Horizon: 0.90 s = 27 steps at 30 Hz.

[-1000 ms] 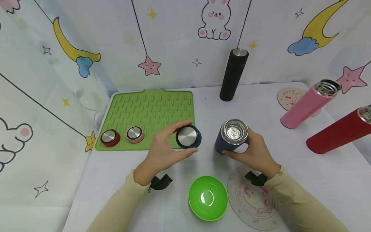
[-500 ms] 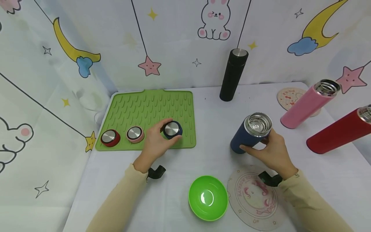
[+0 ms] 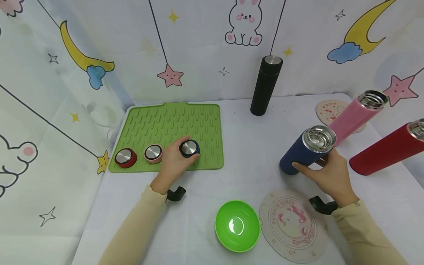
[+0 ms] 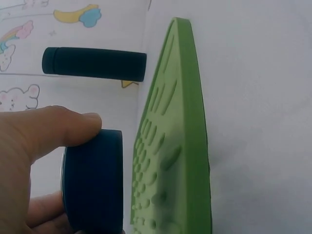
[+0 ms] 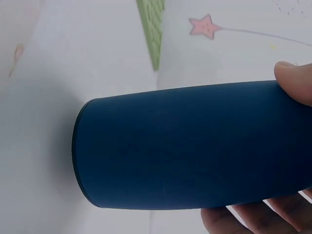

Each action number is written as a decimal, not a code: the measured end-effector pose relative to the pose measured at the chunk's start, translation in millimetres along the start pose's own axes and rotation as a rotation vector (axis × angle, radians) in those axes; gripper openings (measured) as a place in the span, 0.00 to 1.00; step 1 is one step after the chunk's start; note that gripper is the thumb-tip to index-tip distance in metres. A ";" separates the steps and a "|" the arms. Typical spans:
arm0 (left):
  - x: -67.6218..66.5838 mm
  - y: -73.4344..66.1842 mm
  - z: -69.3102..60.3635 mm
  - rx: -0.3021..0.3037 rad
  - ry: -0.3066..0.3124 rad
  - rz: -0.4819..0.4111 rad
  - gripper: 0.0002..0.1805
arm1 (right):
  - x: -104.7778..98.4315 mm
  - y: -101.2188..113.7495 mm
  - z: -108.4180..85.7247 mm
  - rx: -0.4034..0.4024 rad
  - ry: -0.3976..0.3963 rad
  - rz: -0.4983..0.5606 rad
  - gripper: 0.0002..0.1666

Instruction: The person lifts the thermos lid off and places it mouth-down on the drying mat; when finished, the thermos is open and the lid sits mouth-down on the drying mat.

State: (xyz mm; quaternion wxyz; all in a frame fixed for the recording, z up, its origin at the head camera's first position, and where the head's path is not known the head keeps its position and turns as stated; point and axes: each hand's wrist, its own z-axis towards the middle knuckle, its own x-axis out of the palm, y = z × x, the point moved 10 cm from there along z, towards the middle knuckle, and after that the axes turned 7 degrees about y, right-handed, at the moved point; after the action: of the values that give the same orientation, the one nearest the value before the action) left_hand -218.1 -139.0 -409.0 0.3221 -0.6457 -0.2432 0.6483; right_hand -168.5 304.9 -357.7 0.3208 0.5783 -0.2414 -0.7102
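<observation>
The left hand (image 3: 173, 162) pinches the blue lid (image 3: 190, 148) by its sides, thumb and fingers around it, over the near part of the mat (image 3: 172, 121); the left wrist view shows a slim gap between lid and mat; the lid's steel top faces up. The right hand (image 3: 328, 173) grips the blue bottle (image 3: 299, 151), thumb on one side and fingers curled round the other, well to the right of the mat; its mouth is uncovered (whether its base touches the table (image 3: 232, 165) is hard to tell). The red lid (image 3: 124, 157) sits at the mat's near left corner, the pink lid (image 3: 153, 152) on its near middle. The step seems to be putting lid and bottle down apart; the lid is best lowered level, its whole rim meeting the mat before the pinch loosens; the bottle is best kept upright and steadied on its full base, clear of whatever stands to the mat's right.
</observation>
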 end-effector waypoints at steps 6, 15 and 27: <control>0.5 6.7 0.3 -0.027 0.009 0.019 0.39 | -14.4 -16.7 -1.1 0.036 -0.060 0.025 0.52; 1.1 12.3 -0.1 -0.051 0.025 0.036 0.39 | -32.0 -47.6 -1.1 0.160 -0.088 -0.016 0.50; 2.5 15.6 -0.1 -0.055 0.037 0.040 0.39 | -58.0 -80.8 -3.9 0.322 -0.129 -0.029 0.48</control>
State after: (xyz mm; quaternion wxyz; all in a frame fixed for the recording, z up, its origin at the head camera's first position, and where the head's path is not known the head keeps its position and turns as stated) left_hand -219.5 -147.7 -422.1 0.2956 -0.6710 -0.2419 0.6355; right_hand -171.7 402.4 -377.6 0.1978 0.5790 -0.3637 -0.7024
